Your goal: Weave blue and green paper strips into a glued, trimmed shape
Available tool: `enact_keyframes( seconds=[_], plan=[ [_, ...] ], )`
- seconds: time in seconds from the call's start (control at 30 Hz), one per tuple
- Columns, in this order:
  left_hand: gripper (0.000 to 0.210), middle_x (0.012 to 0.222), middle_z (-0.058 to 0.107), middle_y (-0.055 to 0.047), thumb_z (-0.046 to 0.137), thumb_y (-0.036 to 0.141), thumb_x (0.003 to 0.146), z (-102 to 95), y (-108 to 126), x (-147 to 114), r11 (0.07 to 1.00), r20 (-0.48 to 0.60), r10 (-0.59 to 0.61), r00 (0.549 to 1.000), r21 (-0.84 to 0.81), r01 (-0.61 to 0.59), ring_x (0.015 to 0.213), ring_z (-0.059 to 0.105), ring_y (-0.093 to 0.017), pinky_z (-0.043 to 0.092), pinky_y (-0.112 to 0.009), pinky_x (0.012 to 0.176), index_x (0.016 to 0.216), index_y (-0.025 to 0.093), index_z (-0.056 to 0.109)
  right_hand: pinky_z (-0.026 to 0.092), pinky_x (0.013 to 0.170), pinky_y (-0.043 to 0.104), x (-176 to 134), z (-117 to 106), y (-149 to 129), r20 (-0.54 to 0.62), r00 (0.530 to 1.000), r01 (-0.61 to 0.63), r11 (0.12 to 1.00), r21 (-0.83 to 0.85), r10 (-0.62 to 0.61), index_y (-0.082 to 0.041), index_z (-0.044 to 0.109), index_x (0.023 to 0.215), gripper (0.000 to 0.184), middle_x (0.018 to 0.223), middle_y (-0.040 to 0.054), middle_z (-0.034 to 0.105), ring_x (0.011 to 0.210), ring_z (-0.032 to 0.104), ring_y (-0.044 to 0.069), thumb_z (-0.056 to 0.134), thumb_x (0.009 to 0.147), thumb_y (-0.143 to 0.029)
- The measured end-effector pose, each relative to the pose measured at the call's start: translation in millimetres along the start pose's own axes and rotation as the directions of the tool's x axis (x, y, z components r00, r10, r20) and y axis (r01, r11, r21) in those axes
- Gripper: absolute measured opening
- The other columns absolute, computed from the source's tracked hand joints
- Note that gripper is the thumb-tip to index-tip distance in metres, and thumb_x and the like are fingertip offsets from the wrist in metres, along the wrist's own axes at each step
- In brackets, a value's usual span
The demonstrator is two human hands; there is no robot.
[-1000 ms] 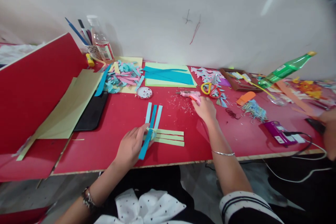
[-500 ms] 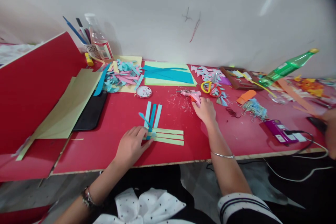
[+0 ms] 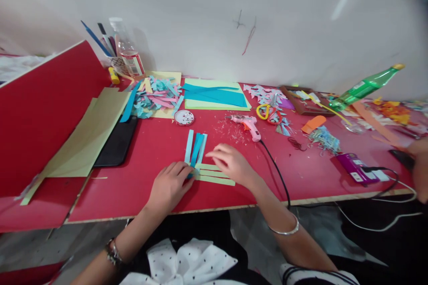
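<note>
Blue and pale green paper strips (image 3: 216,174) cross each other on the red table. Over their left end lies my left hand (image 3: 172,182), thumb and forefinger closed on the crossing, which they partly hide. Light blue strips (image 3: 189,146) and darker blue strips (image 3: 196,149) point away from me. My right hand (image 3: 230,164) hovers just above and right of the strips, fingers apart, with nothing visible in it. Beyond it, a pink glue gun (image 3: 246,124) rests on its side, its black cord running to the table's front edge.
At the back are a pile of paper scraps (image 3: 157,93), blue and green sheets (image 3: 217,95), scissors (image 3: 267,112) and a small white lid (image 3: 183,117). A black phone-like slab (image 3: 117,144) lies left, a purple power block (image 3: 357,167) right. Another person's hand (image 3: 419,169) shows at the right edge.
My right hand has let go of the glue gun and come left to the strips. The raised end of a darker blue strip now lies flatter, alongside the others.
</note>
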State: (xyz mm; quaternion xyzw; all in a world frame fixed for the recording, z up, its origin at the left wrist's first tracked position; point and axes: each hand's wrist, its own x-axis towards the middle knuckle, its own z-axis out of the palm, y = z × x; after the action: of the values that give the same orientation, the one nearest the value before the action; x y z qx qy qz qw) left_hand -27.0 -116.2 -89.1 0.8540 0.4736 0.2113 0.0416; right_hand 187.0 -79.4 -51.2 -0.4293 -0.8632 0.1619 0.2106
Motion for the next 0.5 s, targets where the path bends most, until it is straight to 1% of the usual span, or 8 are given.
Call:
enact_keyframes(
  seconds=[0.07,0.13,0.23,0.37,0.5],
  plan=[
    [0.013,0.090,0.062,-0.005,0.050,0.024,0.082,-0.5,0,0,1.000,0.006,0.005,1.000,0.016,-0.005,0.081,0.057,-0.019,0.048,-0.030,0.070,0.090,0.019,0.059,0.042,0.075,0.025,2,11,-10,0.067,0.995,0.078,0.997,0.009,-0.079,-0.019,0.062,0.102,0.027,0.089,0.0056,0.059,0.084,0.053,0.014,0.039,0.086,-0.016],
    [0.013,0.089,0.062,-0.005,0.050,0.024,0.082,-1.3,0,1,1.000,0.008,0.012,1.000,0.025,-0.012,0.081,0.057,-0.019,0.048,-0.029,0.070,0.090,0.019,0.059,0.042,0.076,0.026,3,18,-13,0.098,0.989,0.114,0.993,-0.019,-0.112,-0.017,0.062,0.104,0.028,0.091,0.0069,0.060,0.084,0.053,0.015,0.041,0.086,-0.015],
    [0.012,0.089,0.062,-0.005,0.050,0.023,0.082,-1.7,0,1,1.000,0.008,0.016,1.000,0.024,-0.016,0.080,0.057,-0.019,0.048,-0.029,0.069,0.089,0.019,0.059,0.043,0.076,0.027,5,24,-11,0.122,0.985,0.135,0.988,-0.072,-0.125,-0.015,0.061,0.106,0.028,0.092,0.0079,0.060,0.085,0.053,0.016,0.042,0.085,-0.014],
    [0.014,0.090,0.061,-0.005,0.050,0.024,0.082,-0.1,0,0,1.000,0.022,0.004,1.000,0.016,-0.004,0.082,0.057,-0.019,0.047,-0.029,0.071,0.091,0.019,0.059,0.043,0.076,0.029,7,27,-7,0.122,0.985,0.137,0.982,-0.131,-0.121,-0.016,0.061,0.106,0.028,0.095,0.0080,0.060,0.086,0.052,0.017,0.042,0.086,-0.017],
    [0.013,0.090,0.061,-0.005,0.050,0.024,0.082,0.5,-1,0,1.000,0.022,0.000,1.000,0.015,0.000,0.082,0.057,-0.019,0.047,-0.029,0.070,0.090,0.019,0.059,0.044,0.076,0.031,9,28,-7,0.122,0.985,0.142,0.980,-0.138,-0.126,-0.017,0.060,0.107,0.028,0.098,0.0090,0.059,0.085,0.052,0.018,0.041,0.087,-0.017]
  ],
)
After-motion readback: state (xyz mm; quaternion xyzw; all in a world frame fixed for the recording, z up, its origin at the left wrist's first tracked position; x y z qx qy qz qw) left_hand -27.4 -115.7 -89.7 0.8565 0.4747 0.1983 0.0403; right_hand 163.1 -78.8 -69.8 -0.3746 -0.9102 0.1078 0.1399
